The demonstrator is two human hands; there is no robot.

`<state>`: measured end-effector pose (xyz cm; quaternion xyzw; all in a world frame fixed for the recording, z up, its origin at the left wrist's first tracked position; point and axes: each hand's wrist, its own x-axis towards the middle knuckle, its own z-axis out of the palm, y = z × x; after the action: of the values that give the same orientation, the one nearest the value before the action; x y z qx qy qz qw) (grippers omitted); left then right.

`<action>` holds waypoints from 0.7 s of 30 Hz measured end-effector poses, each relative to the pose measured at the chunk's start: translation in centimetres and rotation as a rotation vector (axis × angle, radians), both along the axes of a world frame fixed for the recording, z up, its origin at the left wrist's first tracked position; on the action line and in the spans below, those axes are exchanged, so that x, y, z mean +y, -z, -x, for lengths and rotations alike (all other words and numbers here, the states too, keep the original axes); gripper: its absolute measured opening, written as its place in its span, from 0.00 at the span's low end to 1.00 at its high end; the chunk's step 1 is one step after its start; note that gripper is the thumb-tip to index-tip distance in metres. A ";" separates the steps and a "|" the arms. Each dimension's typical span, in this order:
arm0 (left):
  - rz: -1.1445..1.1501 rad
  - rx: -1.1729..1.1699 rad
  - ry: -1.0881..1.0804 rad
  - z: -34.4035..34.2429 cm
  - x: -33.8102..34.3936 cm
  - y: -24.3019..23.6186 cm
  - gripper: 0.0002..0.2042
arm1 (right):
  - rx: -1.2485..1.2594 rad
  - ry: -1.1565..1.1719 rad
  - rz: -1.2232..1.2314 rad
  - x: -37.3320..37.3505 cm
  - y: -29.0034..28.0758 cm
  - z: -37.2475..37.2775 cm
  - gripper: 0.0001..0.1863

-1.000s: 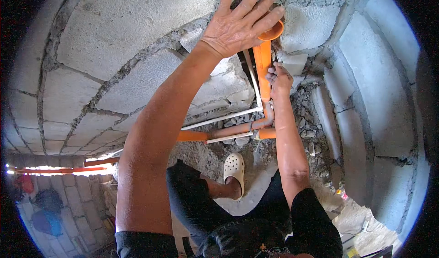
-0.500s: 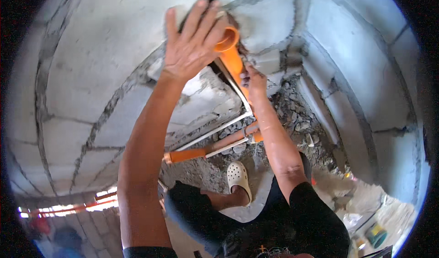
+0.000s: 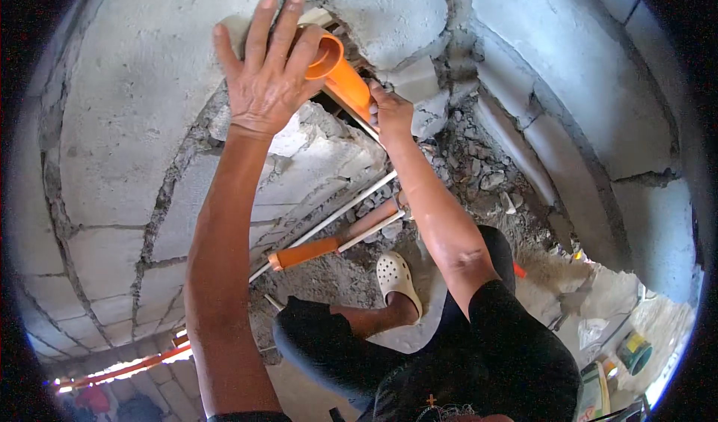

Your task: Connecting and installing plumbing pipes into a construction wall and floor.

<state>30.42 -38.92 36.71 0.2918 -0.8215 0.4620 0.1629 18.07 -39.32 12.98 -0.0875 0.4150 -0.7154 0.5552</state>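
Note:
My left hand [image 3: 265,78] lies spread against the grey block wall [image 3: 134,93] beside the upper end of an upright orange pipe [image 3: 345,81], its fingers apart. The pipe's wide, open socket faces toward me, partly next to those fingers, in a broken gap between the blocks. My right hand [image 3: 390,114] is closed on the pipe lower down, its fingertips partly hidden. Thin cream pipes [image 3: 344,209] run below it along the base of the wall, beside a horizontal orange pipe [image 3: 303,256] whose joint is partly hidden by my right forearm.
Rubble [image 3: 490,179] fills the corner at the foot of the right wall [image 3: 568,85]. My foot in a cream clog [image 3: 395,272] stands on the dirt floor. A green can [image 3: 634,353] and scraps lie at the lower right. A long orange pipe [image 3: 134,369] crosses a gap at the lower left.
The view has turned, so the pipe and both hands appear further left. My left hand remains spread by the socket and my right hand remains on the pipe.

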 end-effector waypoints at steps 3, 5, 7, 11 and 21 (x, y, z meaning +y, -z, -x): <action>-0.018 -0.003 -0.037 0.3 0.4 -0.1 0.38 | -0.045 0.014 -0.055 0.5 0.6 0.1 0.19; -0.035 -0.011 -0.072 0.2 0.8 -0.2 0.39 | -0.034 -0.003 -0.085 1.1 1.0 -0.2 0.19; -0.037 0.006 -0.043 0.4 0.7 -0.2 0.39 | 0.008 -0.016 -0.161 1.1 1.4 0.0 0.19; 0.113 -0.081 0.001 1.1 1.2 -1.1 0.23 | 0.002 -0.031 -0.157 0.9 1.3 0.2 0.18; 0.187 -0.077 0.077 1.5 1.6 -1.6 0.21 | -0.050 -0.168 -0.062 1.2 2.7 1.4 0.16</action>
<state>28.95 -37.30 38.26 0.2254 -0.7912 0.5408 0.1753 16.64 -38.13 10.26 -0.0867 0.4141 -0.6552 0.6259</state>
